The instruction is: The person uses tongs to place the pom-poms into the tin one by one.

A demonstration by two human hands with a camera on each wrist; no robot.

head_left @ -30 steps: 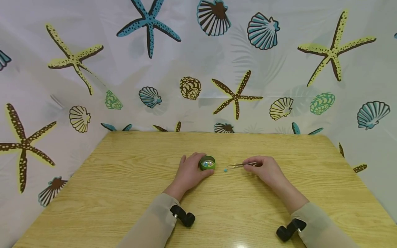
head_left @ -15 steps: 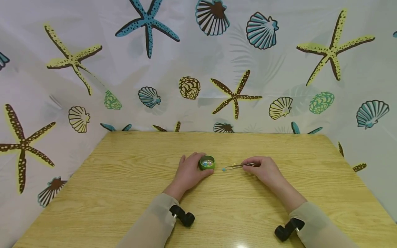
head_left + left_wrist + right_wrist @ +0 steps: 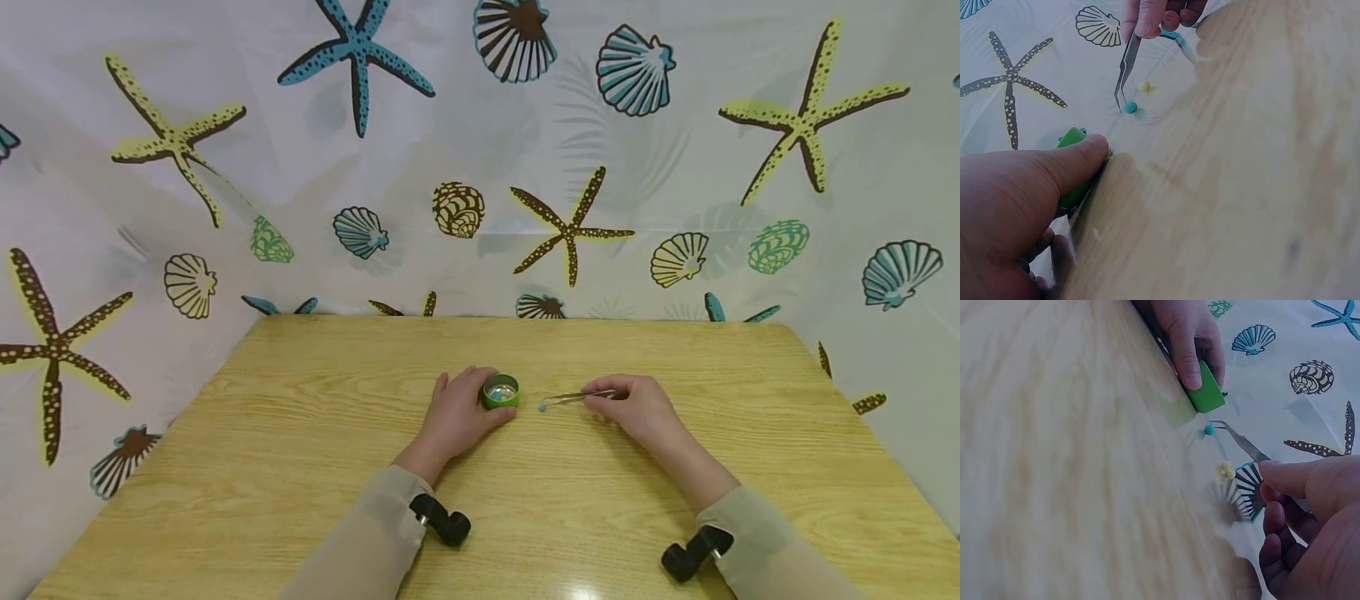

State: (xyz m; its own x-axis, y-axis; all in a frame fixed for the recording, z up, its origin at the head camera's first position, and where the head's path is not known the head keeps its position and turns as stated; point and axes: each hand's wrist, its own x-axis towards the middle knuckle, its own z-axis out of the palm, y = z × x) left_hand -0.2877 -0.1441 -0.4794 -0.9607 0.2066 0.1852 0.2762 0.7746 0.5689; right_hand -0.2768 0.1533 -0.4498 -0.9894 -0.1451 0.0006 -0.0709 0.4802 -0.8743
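My left hand (image 3: 459,417) grips a small round green tin (image 3: 501,392) by its side on the table, thumb in front; several small coloured beads lie inside it. In my right hand (image 3: 637,407) a pair of metal tweezers (image 3: 576,396) is pinched between thumb and fingers, pointing left toward the tin. The bent tips stand slightly apart, right at a blue bead (image 3: 542,407) on the table just right of the tin. Both wrist views show the tips close by this blue bead (image 3: 1130,107). Two yellow beads (image 3: 1227,470) lie beneath the tweezers.
The wooden table (image 3: 300,467) reaches to a white cloth backdrop (image 3: 480,275) printed with starfish and shells, which also rises along both sides. A black camera mount (image 3: 442,521) sits on the left sleeve and another black mount (image 3: 696,554) on the right.
The tweezers and right hand have moved slightly left. The blue bead has shifted a little left, and the tips now sit slightly higher over it. The left hand and tin stay put.
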